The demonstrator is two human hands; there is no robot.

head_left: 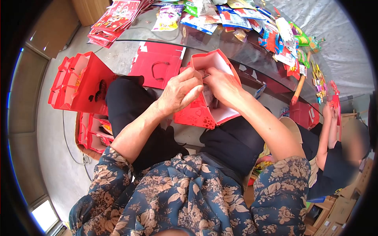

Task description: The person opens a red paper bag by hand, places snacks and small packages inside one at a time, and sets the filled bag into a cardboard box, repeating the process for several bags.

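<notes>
head view: a red gift bag (197, 114) is lying open on the person's lap.
left hand (181, 92): is clasping the bag's near rim, fingers curled shut.
right hand (222, 84): is reaching into the bag's mouth; cannot tell its grip.
around: more red bags (78, 84) are standing on the floor; snack packets (236, 17) are covering the glass table (220, 43).

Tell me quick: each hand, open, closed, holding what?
Left hand: closed on the rim of the red paper gift bag.
Right hand: fingers in the bag's mouth; grip cannot be told.
</notes>
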